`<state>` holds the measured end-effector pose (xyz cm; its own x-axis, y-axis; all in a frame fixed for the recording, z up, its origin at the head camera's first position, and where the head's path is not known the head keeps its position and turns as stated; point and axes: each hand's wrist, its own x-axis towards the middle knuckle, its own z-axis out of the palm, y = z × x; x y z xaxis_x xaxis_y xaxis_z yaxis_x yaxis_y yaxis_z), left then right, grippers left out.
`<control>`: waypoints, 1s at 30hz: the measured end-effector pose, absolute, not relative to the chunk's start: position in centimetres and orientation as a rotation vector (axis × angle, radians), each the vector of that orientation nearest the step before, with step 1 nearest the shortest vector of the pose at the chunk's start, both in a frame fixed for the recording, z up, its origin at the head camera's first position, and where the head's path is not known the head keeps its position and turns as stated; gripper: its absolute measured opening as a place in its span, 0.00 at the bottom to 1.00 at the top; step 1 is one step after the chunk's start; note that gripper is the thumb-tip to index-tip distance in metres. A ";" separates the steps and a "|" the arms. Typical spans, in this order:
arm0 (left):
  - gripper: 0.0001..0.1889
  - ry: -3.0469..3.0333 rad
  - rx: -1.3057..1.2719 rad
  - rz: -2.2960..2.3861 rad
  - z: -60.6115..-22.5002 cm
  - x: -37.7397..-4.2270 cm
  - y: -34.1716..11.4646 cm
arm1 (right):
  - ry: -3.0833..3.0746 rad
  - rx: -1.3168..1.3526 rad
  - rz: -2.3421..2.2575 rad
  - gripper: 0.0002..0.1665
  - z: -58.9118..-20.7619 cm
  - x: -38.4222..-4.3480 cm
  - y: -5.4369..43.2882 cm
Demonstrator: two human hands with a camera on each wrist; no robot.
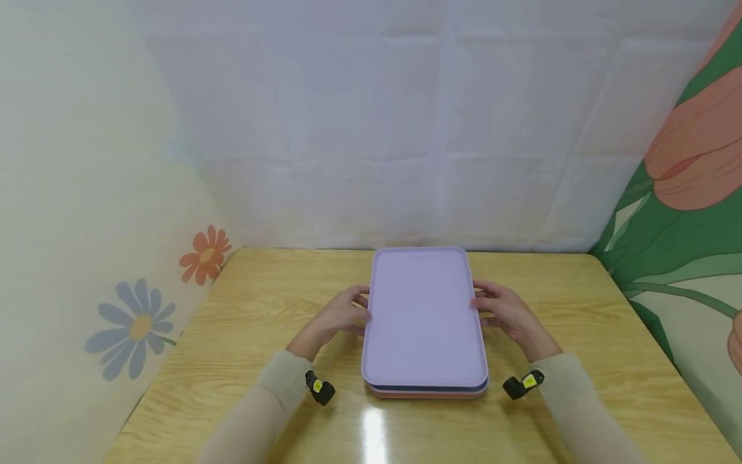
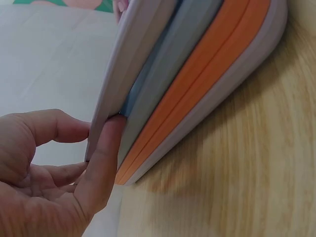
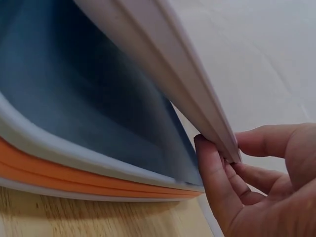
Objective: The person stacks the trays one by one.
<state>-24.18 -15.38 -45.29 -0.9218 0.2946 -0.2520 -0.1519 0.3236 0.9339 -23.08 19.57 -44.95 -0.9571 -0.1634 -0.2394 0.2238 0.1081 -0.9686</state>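
A lavender rectangular tray (image 1: pixel 426 316) tops a stack of trays at the middle of a wooden table. My left hand (image 1: pixel 342 312) pinches its left edge between thumb and fingers; on the opposite edge, my right hand (image 1: pixel 510 317) does the same. In the right wrist view a gap separates this tray from the dark blue-grey tray (image 3: pixel 98 118) underneath, so its near part is raised. Below that come an orange layer (image 3: pixel 74 172), which may be more than one tray, and a pale tray (image 2: pixel 274 37) resting on the table. The far end of the stack is hidden.
The wooden table (image 1: pixel 278 290) ends at a white cloth backdrop (image 1: pixel 348 129) behind the stack. Walls with painted flowers stand at left and right. A small black device (image 1: pixel 320 388) sits at the left wrist, another (image 1: pixel 523 384) at the right.
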 end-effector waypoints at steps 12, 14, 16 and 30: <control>0.36 2.266 0.126 1.547 -45.0 -23.9 -14.4 | 2.174 0.093 -1.844 0.37 -45.6 -23.2 19.7; 0.36 2.286 0.119 1.517 -45.0 -24.0 -14.3 | 2.200 0.102 -1.819 0.37 -45.7 -23.3 19.7; 0.36 2.302 0.112 1.497 -45.1 -24.1 -14.2 | 2.232 0.112 -1.790 0.36 -45.7 -23.3 19.6; 0.38 2.334 0.103 1.457 -45.3 -23.7 -14.1 | 2.410 0.131 -1.597 0.30 -46.1 -23.6 19.5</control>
